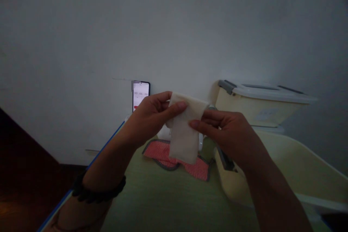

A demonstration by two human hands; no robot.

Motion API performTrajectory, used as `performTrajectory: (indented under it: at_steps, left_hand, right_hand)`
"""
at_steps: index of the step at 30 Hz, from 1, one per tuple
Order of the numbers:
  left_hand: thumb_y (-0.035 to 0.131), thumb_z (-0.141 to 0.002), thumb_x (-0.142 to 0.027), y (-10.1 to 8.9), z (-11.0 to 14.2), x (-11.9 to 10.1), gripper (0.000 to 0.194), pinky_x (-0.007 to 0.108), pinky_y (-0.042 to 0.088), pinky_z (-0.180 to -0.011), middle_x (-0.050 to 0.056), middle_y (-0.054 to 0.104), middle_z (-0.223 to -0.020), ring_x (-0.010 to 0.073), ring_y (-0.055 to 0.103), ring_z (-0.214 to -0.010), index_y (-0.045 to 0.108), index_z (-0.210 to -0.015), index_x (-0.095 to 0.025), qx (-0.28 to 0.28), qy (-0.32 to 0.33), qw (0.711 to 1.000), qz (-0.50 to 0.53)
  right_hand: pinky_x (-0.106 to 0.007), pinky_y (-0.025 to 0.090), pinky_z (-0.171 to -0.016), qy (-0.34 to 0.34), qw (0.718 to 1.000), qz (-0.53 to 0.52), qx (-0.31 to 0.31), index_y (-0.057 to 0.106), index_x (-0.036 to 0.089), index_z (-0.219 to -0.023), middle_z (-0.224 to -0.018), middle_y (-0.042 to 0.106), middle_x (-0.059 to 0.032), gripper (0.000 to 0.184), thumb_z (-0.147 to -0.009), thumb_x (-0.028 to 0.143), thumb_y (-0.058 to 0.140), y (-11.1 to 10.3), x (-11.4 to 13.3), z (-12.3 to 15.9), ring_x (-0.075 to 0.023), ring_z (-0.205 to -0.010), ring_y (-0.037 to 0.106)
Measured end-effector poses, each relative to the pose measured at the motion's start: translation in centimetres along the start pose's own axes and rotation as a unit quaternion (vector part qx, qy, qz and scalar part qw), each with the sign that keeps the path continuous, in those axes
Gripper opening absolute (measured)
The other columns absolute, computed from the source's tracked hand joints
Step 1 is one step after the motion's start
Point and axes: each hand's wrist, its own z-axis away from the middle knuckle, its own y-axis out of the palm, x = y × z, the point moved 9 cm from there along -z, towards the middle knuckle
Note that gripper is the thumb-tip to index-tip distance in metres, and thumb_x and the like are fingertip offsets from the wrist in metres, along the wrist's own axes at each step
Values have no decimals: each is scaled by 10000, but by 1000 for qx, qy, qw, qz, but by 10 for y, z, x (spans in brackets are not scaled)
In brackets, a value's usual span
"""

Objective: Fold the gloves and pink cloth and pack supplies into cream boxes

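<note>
A folded, off-white sheet, tissue or thin cloth (185, 139), hangs in the air between my two hands. Its upper left edge is pinched by my left hand (152, 114), thumb in front and fingers behind. My right hand (224, 125) grips the right side, thumb on the front and fingers behind it. Below and behind the sheet, a pink cloth with a dark grey border (160, 152) lies crumpled on the table. A white object just behind the sheet is mostly hidden.
The pale green table (152, 203) has a blue edge on its left. A phone showing a timer (141, 96) leans against the wall (174, 32). To the right stand a cream lidded storage box (250, 108) and a larger open cream bin (301, 159).
</note>
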Motion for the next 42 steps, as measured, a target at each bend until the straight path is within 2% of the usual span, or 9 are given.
performTrajectory:
  at_steps: [3, 9, 16, 21, 25, 28, 31, 35, 42]
  left_hand:
    - [579, -783, -284, -3, 0, -2, 191, 185, 480, -566, 18, 676, -803, 102, 608, -650, 625, -903, -141, 2, 7, 1000, -21]
    - [647, -724, -236, 9, 7, 14, 265, 225, 510, -619, 22, 697, -813, 130, 641, -698, 619, -982, -181, 133, -76, 988, -26]
    - [666, -708, -244, -3, 5, 21, 383, 250, 520, -607, 50, 706, -787, 151, 655, -667, 556, -1058, -138, 68, -118, 990, -30]
    - [704, -665, -243, -9, 3, 22, 428, 253, 518, -610, 38, 706, -778, 148, 652, -659, 551, -1052, -142, 33, -117, 992, -17]
    - [699, -666, -286, -14, 1, 18, 280, 215, 501, -586, 31, 706, -789, 126, 638, -642, 626, -893, -140, 2, -88, 996, -25]
    - [701, -665, -291, -17, 1, 16, 282, 200, 494, -555, 28, 706, -765, 117, 630, -610, 634, -898, -147, -13, -72, 997, -27]
    - [695, -673, -288, -11, 2, 17, 324, 233, 517, -584, 52, 710, -800, 138, 644, -643, 630, -958, -147, 16, -77, 997, -10]
    - [688, -683, -262, 0, 4, 20, 243, 227, 522, -610, 58, 711, -845, 139, 652, -679, 665, -898, -151, 79, -99, 992, 4]
    - [712, -642, -163, -1, 6, 13, 156, 162, 506, -572, -22, 705, -698, 88, 630, -594, 696, -795, -189, 78, -79, 994, -16]
  right_hand:
    - [-207, 550, -619, -8, 1000, -3, -1, 694, 250, -925, -782, 725, 14, 208, -729, 199, 646, -1, 1, 1, -139, -711, 677]
    - [-208, 551, -633, -15, 1000, -25, 9, 684, 260, -949, -850, 722, 9, 218, -736, 246, 644, -2, -4, 2, -140, -734, 679]
    - [-193, 554, -607, -2, 1000, -31, -7, 694, 236, -920, -806, 727, -4, 213, -709, 254, 669, -3, -5, 2, -135, -693, 682]
    - [-237, 570, -626, -10, 999, -23, -31, 696, 193, -896, -831, 724, -36, 204, -700, 244, 672, -8, -4, 1, -162, -705, 684]
    - [-280, 559, -745, -27, 998, -56, 22, 662, 224, -995, -965, 699, -28, 300, -696, 234, 678, -2, -2, 1, -174, -847, 664]
    - [-288, 546, -791, -19, 997, -59, 42, 652, 245, -1018, -1008, 685, -14, 321, -700, 212, 672, -1, -3, 2, -173, -897, 650]
    - [-300, 564, -752, -12, 999, -46, 6, 670, 227, -980, -961, 699, -25, 287, -694, 210, 673, -9, -5, 2, -180, -832, 669]
    - [-304, 585, -665, -19, 999, -25, -44, 693, 208, -907, -869, 718, -38, 253, -654, 220, 707, -18, -5, 3, -182, -721, 684]
    - [-298, 577, -652, -36, 997, -25, -67, 698, 199, -856, -800, 726, -23, 210, -647, 223, 711, -21, 1, 3, -176, -706, 681]
